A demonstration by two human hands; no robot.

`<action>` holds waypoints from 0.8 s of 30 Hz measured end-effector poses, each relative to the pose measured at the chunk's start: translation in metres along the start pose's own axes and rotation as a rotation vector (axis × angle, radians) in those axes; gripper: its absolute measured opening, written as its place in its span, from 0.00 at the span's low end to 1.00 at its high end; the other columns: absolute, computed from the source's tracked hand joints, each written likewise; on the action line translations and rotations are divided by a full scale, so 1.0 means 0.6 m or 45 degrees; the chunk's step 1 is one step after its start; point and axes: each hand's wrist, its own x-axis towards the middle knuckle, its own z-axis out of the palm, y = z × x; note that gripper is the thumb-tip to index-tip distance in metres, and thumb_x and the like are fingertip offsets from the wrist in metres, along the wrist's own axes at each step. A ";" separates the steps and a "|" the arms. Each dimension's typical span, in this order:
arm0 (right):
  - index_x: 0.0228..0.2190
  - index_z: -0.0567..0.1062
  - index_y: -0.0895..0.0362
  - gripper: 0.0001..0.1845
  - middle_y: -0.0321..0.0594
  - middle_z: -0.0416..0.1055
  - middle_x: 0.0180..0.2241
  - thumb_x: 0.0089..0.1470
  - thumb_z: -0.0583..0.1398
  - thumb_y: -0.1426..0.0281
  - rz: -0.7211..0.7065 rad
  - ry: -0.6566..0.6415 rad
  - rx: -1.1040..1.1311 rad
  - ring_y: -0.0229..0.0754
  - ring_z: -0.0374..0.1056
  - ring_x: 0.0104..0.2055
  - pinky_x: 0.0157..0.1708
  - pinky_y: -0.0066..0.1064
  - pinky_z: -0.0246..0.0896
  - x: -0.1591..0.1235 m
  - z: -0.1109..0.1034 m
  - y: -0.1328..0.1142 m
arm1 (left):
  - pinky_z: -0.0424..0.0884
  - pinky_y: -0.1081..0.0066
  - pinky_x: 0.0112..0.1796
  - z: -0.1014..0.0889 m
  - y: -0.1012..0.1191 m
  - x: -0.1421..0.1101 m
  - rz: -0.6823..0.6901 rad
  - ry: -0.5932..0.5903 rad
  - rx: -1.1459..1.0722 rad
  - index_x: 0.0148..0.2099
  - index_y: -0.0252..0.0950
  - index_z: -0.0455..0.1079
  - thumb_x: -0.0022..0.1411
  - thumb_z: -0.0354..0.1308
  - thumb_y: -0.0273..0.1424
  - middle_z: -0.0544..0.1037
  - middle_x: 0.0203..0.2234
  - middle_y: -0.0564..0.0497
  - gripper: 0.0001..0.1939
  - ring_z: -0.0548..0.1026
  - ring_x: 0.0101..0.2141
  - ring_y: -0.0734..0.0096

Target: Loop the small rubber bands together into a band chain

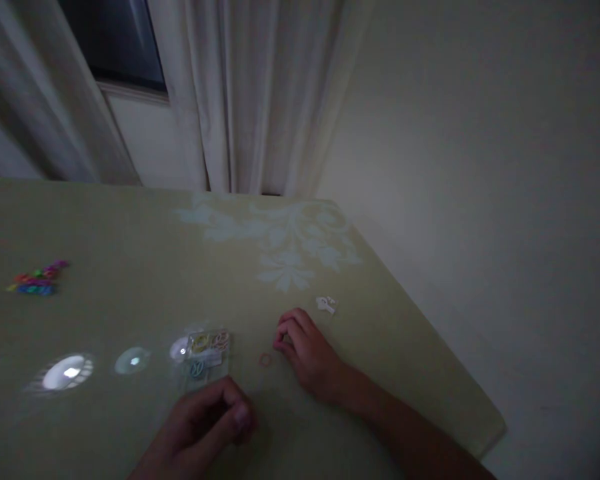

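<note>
My left hand (207, 427) is closed in front of a small clear box (227, 370), its thumb against the curled fingers. Whatever it may hold is hidden. Inside the box's compartments lie yellow rings (200, 343), pink rings (221, 341) and blue rings (197, 368), with a whitish piece (213, 358) among them. To the right, my right hand (305, 350) is low over the table with thumb and forefinger pinched together; anything between the tips is too small to make out. A single pinkish ring (265, 360) lies just left of it. Small white pieces (327, 305) lie beyond its knuckles.
A heap of bright coloured pieces (37, 279) sits at the far left of the green-covered table (130, 280). Bright round reflections (70, 372) show on its glossy surface. Curtains (260, 100) hang behind the back edge, and a wall (480, 167) stands on the right.
</note>
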 end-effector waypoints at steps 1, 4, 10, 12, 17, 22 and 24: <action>0.41 0.72 0.57 0.03 0.46 0.70 0.45 0.71 0.59 0.71 -0.083 0.042 0.076 0.44 0.69 0.48 0.49 0.36 0.70 -0.006 -0.005 -0.012 | 0.69 0.75 0.34 0.000 0.000 0.000 -0.002 0.022 -0.003 0.31 0.39 0.74 0.69 0.59 0.54 0.76 0.26 0.52 0.25 0.73 0.31 0.68; 0.43 0.71 0.56 0.06 0.45 0.71 0.45 0.73 0.57 0.67 -0.332 0.088 0.135 0.42 0.70 0.47 0.48 0.33 0.70 -0.025 -0.012 -0.047 | 0.70 0.75 0.35 0.002 0.002 0.003 -0.016 0.079 -0.022 0.34 0.39 0.77 0.66 0.62 0.52 0.77 0.27 0.53 0.21 0.74 0.32 0.68; 0.43 0.72 0.55 0.11 0.42 0.75 0.40 0.75 0.54 0.62 -0.559 0.138 -0.069 0.42 0.72 0.45 0.46 0.32 0.69 -0.036 0.001 -0.065 | 0.74 0.73 0.39 0.006 0.004 0.007 -0.003 0.064 -0.090 0.35 0.40 0.82 0.65 0.64 0.52 0.83 0.30 0.49 0.21 0.78 0.35 0.64; 0.42 0.72 0.56 0.12 0.43 0.76 0.40 0.75 0.55 0.62 -0.569 0.142 -0.096 0.42 0.72 0.45 0.46 0.32 0.69 -0.034 0.005 -0.060 | 0.75 0.72 0.40 0.004 0.003 0.007 -0.014 0.036 -0.094 0.37 0.41 0.84 0.65 0.65 0.50 0.85 0.32 0.49 0.18 0.80 0.36 0.63; 0.44 0.73 0.56 0.09 0.42 0.78 0.39 0.74 0.57 0.64 -0.632 0.154 -0.091 0.40 0.73 0.43 0.46 0.32 0.69 -0.037 0.008 -0.054 | 0.77 0.70 0.43 0.003 0.003 0.005 0.015 0.018 -0.062 0.39 0.43 0.85 0.64 0.67 0.46 0.87 0.35 0.49 0.13 0.83 0.39 0.60; 0.45 0.76 0.56 0.06 0.43 0.77 0.41 0.71 0.61 0.67 -0.519 0.213 -0.077 0.41 0.73 0.44 0.46 0.33 0.69 -0.027 -0.019 -0.043 | 0.79 0.71 0.41 -0.014 0.007 0.000 0.071 0.182 0.031 0.36 0.43 0.84 0.63 0.68 0.47 0.86 0.35 0.48 0.14 0.83 0.39 0.59; 0.42 0.78 0.56 0.06 0.45 0.76 0.41 0.71 0.61 0.67 -0.351 0.174 -0.098 0.43 0.72 0.44 0.45 0.35 0.69 -0.015 -0.045 -0.028 | 0.80 0.70 0.42 -0.025 0.009 -0.002 0.092 0.302 0.043 0.33 0.42 0.83 0.59 0.71 0.46 0.87 0.37 0.47 0.14 0.84 0.41 0.57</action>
